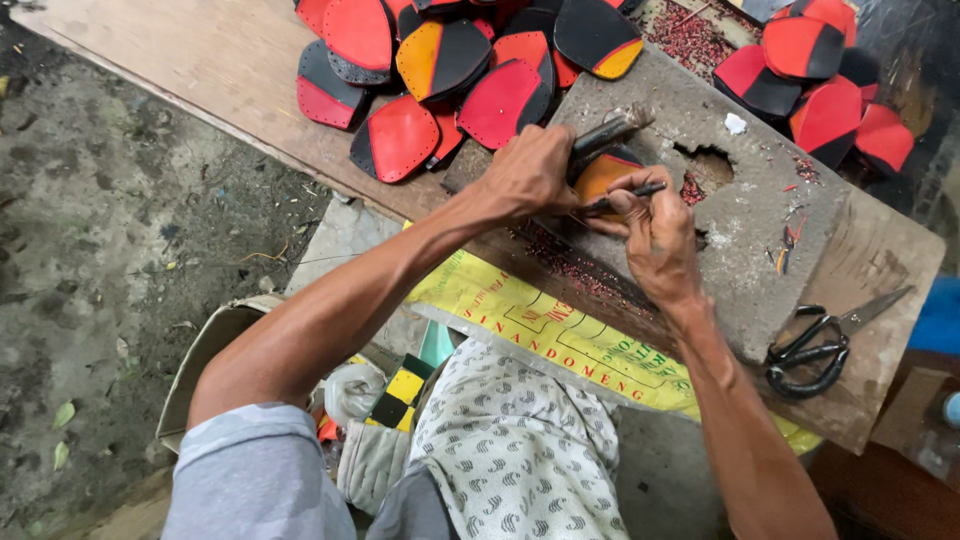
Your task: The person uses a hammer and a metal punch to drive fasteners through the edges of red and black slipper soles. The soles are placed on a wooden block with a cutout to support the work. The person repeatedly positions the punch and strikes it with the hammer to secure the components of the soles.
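step: punching holes along the orange piece (604, 172) w/ you steadying it on the stone block (745, 215)
left hand (532, 172): fist round mallet handle (606, 133)
right hand (652, 228): pinching thin punch (630, 196) on piece
next: prob. needs punch upright before you strike

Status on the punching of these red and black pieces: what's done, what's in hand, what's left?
Done: can't tell; no holes or marks are readable on either pile of pieces.

In hand: the left hand grips a hammer; the right hand holds a thin tool on an orange and black piece lying on the stone slab.

Left: unclear which pile waits. Scissors lie idle.
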